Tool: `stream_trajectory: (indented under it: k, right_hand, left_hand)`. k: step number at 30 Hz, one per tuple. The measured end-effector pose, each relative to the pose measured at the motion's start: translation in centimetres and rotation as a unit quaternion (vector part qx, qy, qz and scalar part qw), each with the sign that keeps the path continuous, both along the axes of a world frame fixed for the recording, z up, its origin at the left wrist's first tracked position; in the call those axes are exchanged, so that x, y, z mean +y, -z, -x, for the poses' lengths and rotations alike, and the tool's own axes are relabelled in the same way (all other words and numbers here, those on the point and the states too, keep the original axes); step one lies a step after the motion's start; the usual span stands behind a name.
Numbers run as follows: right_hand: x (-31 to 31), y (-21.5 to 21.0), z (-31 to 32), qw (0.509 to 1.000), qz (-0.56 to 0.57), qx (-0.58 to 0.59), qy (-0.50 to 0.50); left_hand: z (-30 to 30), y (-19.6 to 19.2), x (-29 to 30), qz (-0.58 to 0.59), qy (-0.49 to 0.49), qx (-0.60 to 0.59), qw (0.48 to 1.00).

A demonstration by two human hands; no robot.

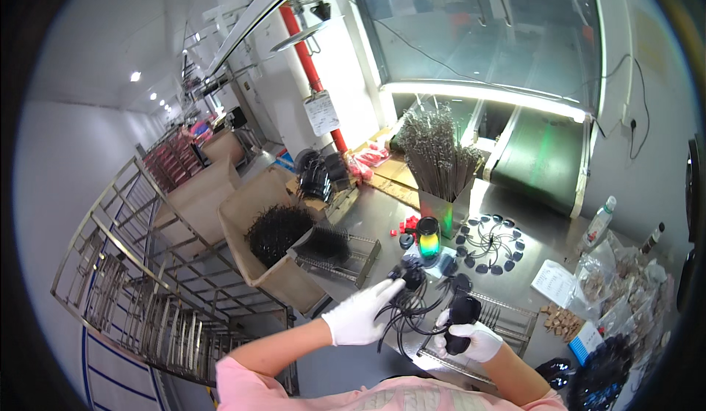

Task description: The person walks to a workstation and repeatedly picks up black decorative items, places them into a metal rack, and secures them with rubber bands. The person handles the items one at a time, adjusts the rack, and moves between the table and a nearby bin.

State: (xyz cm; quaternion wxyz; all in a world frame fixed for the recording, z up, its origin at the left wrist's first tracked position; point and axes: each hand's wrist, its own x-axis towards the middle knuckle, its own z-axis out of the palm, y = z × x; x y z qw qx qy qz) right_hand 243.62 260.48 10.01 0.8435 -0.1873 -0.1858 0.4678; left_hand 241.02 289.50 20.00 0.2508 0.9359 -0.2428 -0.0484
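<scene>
Left hand [362, 314], white-gloved, fingers closed in a pinch on a bundle of thin black stems [403, 312], lifted off the steel table [382, 220] so single strands hang apart. Right hand [471, 339], also gloved, wrapped tight around a black oval-headed piece [462, 315], steadied above a wire rack [507, 319]. Stems dark, wiry, looped, tangled between both hands, low centre of view.
</scene>
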Motion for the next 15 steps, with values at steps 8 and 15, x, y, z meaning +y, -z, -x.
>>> stream_trajectory:
  k: [8, 15]
  right_hand:
    - [0.9, -5.7, 1.7, 0.694, 0.377, -0.611, 0.049]
    - [-2.7, -3.6, 1.6, 0.828, 0.316, -0.396, 0.239]
  left_hand:
    - [-2.6, 3.6, -3.7, -0.073, -0.037, -0.051, 0.995]
    - [-3.0, 1.5, -0.4, -0.002, -0.078, -0.032, 0.996]
